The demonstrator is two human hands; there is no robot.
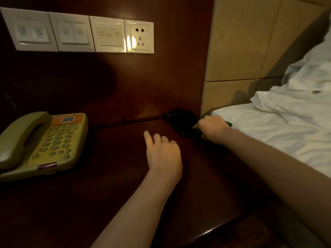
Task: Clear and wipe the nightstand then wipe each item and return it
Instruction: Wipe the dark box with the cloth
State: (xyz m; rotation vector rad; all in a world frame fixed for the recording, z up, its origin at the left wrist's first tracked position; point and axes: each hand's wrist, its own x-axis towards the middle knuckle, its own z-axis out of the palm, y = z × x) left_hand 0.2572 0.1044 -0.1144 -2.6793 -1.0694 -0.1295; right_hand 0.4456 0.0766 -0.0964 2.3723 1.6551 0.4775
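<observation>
The dark wooden nightstand (pixel 111 203) fills the lower left of the head view. A beige corded telephone (pixel 41 142) with an orange label sits at its left side. In the back right corner lies a flat black tray (pixel 179 120). My right hand (pixel 211 127) reaches to that corner and is closed on the tray's right edge, with something dark sticking out behind the hand. My left hand (pixel 163 154) hovers over the middle of the top, palm down, fingers loosely apart and holding nothing.
A row of white switch plates (pixel 71 33) and a wall socket (pixel 139 36) is mounted on the wooden panel above. A bed with white sheets (pixel 279 126) and a rumpled duvet adjoins the nightstand's right side, under a padded beige headboard (pixel 238 51).
</observation>
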